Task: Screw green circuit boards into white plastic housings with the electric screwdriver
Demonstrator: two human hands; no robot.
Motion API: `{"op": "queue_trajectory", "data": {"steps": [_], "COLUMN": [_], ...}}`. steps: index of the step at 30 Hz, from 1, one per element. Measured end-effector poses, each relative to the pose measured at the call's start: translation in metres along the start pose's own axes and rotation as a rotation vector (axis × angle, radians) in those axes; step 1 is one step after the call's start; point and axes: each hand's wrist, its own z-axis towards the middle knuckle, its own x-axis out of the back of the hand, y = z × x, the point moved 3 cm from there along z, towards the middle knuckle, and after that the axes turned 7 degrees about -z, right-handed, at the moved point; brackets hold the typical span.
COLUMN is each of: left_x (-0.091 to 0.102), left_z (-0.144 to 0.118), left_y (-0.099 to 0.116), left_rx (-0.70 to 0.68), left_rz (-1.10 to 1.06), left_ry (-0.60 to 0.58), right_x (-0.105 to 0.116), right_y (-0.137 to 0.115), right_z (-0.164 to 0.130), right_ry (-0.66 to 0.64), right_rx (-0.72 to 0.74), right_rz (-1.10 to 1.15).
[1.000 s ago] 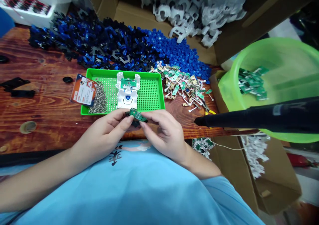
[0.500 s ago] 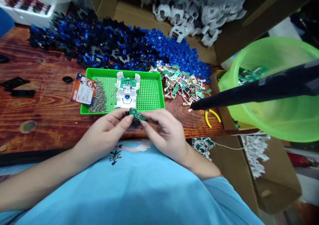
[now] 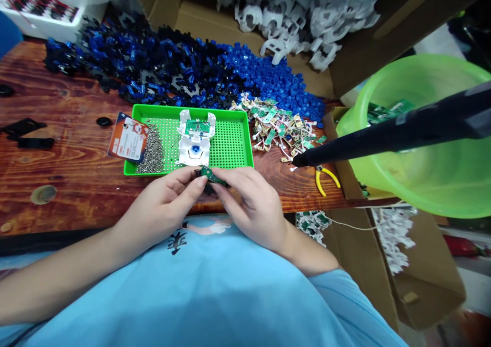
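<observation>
Both hands meet at the near edge of the wooden counter (image 3: 69, 168), just in front of the green perforated plastic tray (image 3: 230, 142). Between them sits a small green circuit board (image 3: 210, 174) fitted on a dark part. The left hand (image 3: 164, 209) pinches its left end between thumb and forefinger, and the right hand (image 3: 253, 206) pinches the right end the same way, so both grips are closed on the one piece. The board's long axis runs left to right, tilted slightly down toward the right, and it lies level with the fingertips of both hands, neither hand nearer than the other.

Just beyond the board, inside the tray, stands a white plastic housing with a green board in it (image 3: 195, 139), with a heap of small metal screws (image 3: 151, 150) at the tray's left end. The tray's right half is bare mesh. To the right, a long black tool (image 3: 383, 134) reaches across in front of a lime-green plastic basin (image 3: 441, 183), its tip above yellow-handled pliers (image 3: 326, 178). A pile of blue and black plastic parts (image 3: 172, 70) fills the far side.
</observation>
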Motion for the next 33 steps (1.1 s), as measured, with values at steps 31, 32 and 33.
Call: {"op": "queue_trajectory", "data": {"steps": [31, 32, 33], "left_x": [0.0017, 0.0015, 0.0013], "left_z": [0.0008, 0.001, 0.0011], "left_y": [-0.0071, -0.0078, -0.0083], "left_rx": [-0.076, -0.069, -0.063], "left_rz": [-0.352, -0.37, -0.383], "left_ry": [-0.011, -0.017, -0.023], "right_x": [-0.0043, -0.0048, -0.0054], "right_y": [0.0001, 0.0, 0.0002], "right_z": [-0.0057, -0.0058, -0.006], "right_ry": [0.167, 0.165, 0.161], "right_rx": [-0.009, -0.018, -0.033], "right_rz": [0.065, 0.075, 0.087]}}
